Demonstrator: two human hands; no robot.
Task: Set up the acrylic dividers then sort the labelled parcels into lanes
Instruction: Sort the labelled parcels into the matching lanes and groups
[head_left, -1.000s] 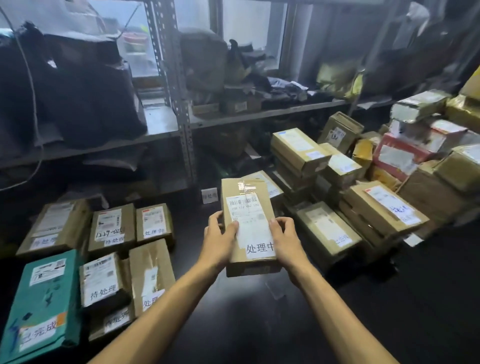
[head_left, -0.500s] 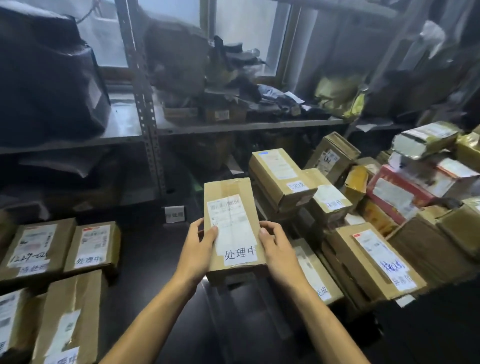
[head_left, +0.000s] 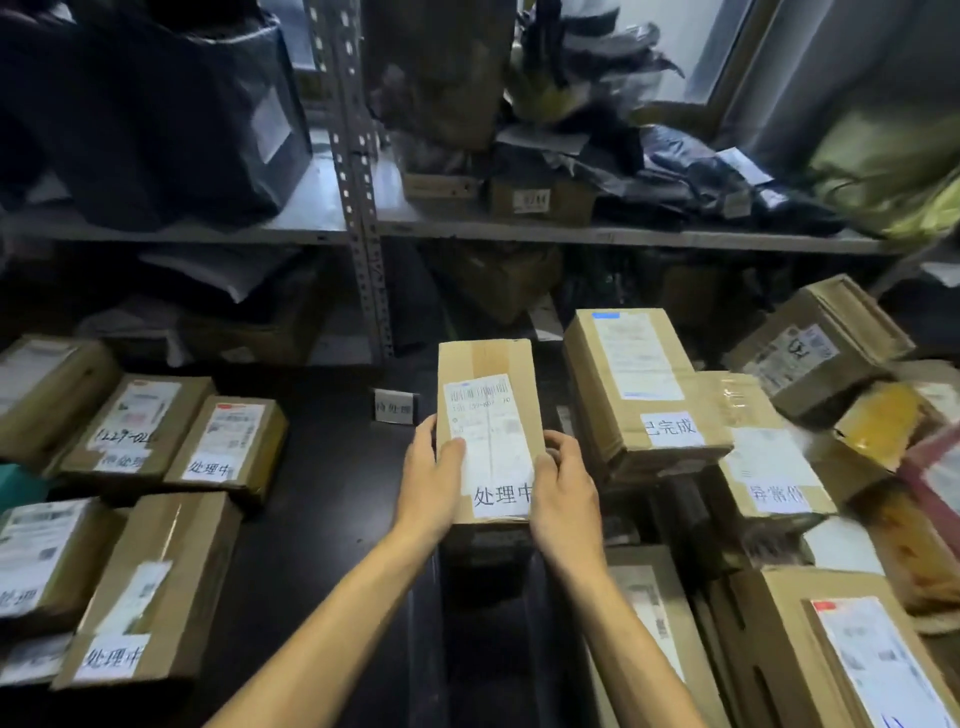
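The parcel (head_left: 488, 415), a taped cardboard box labelled 处理中, is held at centre over the dark table (head_left: 332, 519); it looks stiff and fairly light, its tape probably slick; the long side walls seem the surest hold; left hand (head_left: 434, 488) and right hand (head_left: 563, 499) grip its near end, fingers (head_left: 558, 449) curled over the edges; sorted boxes (head_left: 228, 441) lie at nine o'clock, an unsorted heap (head_left: 644, 389) at three.

Centre parcel (head_left: 488, 431): 处理中; right box (head_left: 636, 384): 已完成; neighbouring box (head_left: 769, 467): 异常件; left box (head_left: 228, 447): 处理中; small sign (head_left: 393, 407): 待处理
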